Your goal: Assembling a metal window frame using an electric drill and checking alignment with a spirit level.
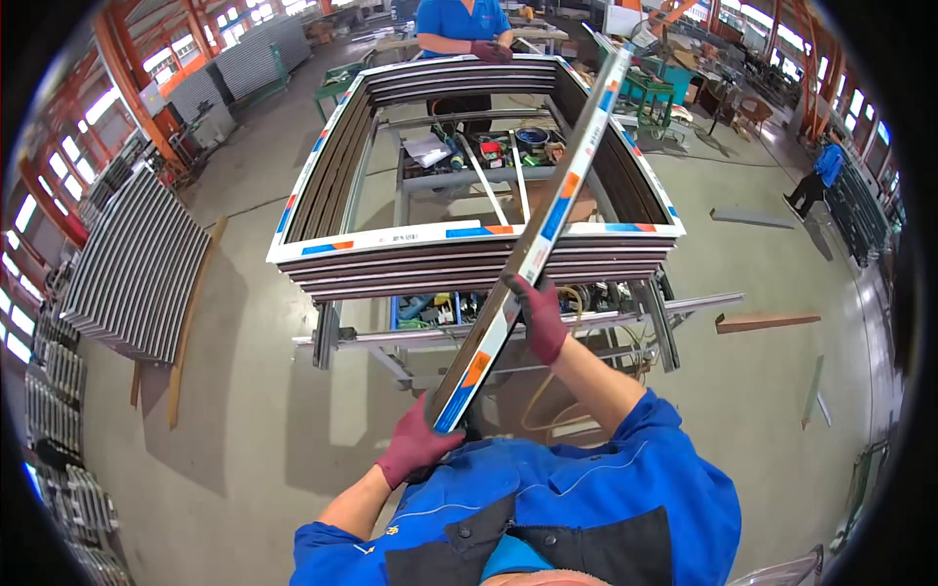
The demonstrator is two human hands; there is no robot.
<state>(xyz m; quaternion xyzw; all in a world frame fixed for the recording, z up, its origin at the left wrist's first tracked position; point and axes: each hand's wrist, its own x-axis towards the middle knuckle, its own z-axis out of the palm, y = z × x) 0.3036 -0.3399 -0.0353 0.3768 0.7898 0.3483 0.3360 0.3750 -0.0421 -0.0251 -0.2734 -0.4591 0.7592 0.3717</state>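
A long frame profile [532, 256], brown on one side and covered with white, blue and orange film on the other, slants across the view from my body to the far right. My left hand [418, 441], in a dark red glove, is closed around its near end. Farther up, my right hand [539, 317] in the same kind of glove grips it near the middle. The profile passes over a stack of rectangular window frames [410, 236] on a metal stand. These frames are brown with white film on top. The profile hides part of the stack's near and right sides.
Across the stack stands a co-worker [461, 29] in blue with gloved hands together. Tools and a blue bin [425, 311] sit below the frames. Stacked panels [142, 264] lean at left. Offcuts [767, 322] lie on the right floor, where another person [823, 176] walks.
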